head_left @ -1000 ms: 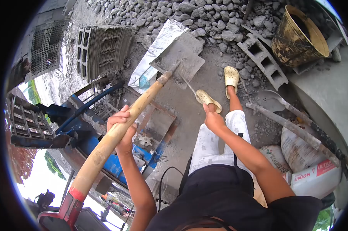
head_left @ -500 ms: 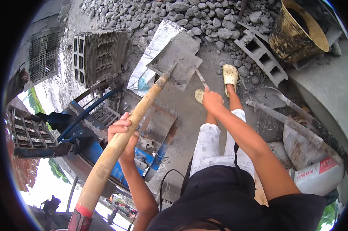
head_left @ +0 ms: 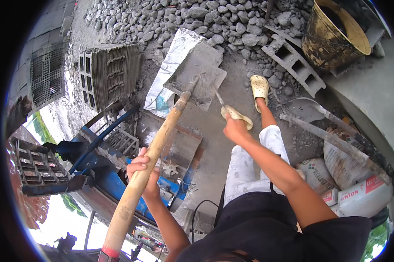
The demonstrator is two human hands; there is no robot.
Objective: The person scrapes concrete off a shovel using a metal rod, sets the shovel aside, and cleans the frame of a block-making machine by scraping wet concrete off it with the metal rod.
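My left hand (head_left: 143, 172) is wrapped round the wooden handle of a shovel (head_left: 138, 185). The shovel's grey, mortar-smeared metal blade (head_left: 192, 81) is held out in front of me, over or against a white sack (head_left: 168, 72); contact with the sack is unclear. My right hand (head_left: 236, 129) is closed on the end of a narrow metal scraper-like tool (head_left: 219, 95). The far end of this tool meets the right side of the shovel blade. Its grip is mostly hidden in my fingers.
Loose stones (head_left: 192, 22) pile up ahead. A stack of hollow blocks (head_left: 112, 74) and a blue metal machine (head_left: 109, 179) stand left. On the right are a hollow block (head_left: 293, 65), a dirty bucket (head_left: 334, 39), another shovel (head_left: 308, 109) and cement sacks (head_left: 363, 196).
My right hand has drawn slightly down and left with the scraper-like tool, whose tip has shifted along the blade's edge. My left hand keeps its hold; the view has shifted a little.
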